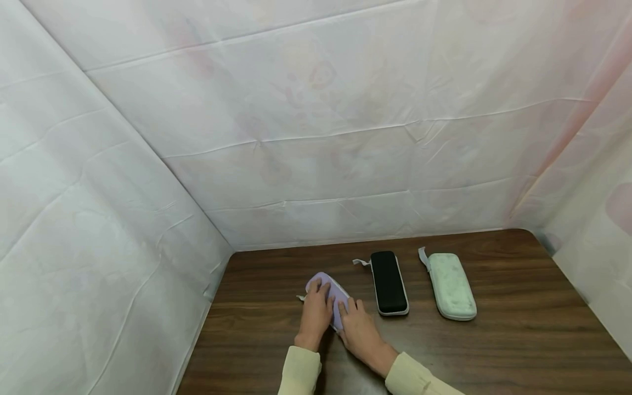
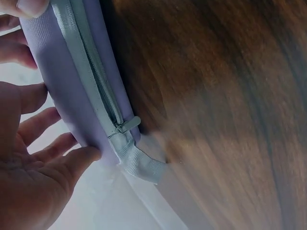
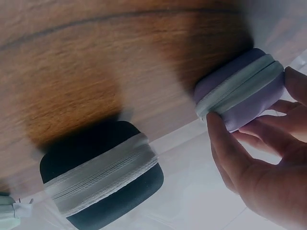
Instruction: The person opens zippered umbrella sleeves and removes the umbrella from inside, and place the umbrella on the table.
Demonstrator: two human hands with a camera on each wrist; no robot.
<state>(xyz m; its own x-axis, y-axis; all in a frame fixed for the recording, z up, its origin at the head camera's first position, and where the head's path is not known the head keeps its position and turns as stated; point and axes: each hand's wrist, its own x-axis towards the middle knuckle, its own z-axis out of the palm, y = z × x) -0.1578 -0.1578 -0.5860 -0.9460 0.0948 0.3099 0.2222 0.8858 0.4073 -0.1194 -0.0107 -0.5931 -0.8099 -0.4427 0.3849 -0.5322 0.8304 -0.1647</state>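
Note:
A lilac zippered case (image 1: 334,307) lies slantwise on the table in the head view, both hands on it. Curved fingers of my left hand (image 1: 316,311) hold its far part, the fingertips against the upper face. Along its side, the left wrist view shows a grey zipper (image 2: 91,67), with the pull (image 2: 128,124) beside a short ribbon tab (image 2: 144,163). My right hand (image 1: 362,332) grips the near end; in the right wrist view, one fingertip (image 3: 214,120) touches a corner by the zipper. The underside of the case is hidden.
To the right lies a black zippered case (image 1: 389,282) with grey edging and a ribbon tab. Farther right is a pale green marbled case (image 1: 451,286). The dark wood table (image 1: 518,296) meets whitish, patterned hanging sheets (image 1: 316,175) at its back and sides.

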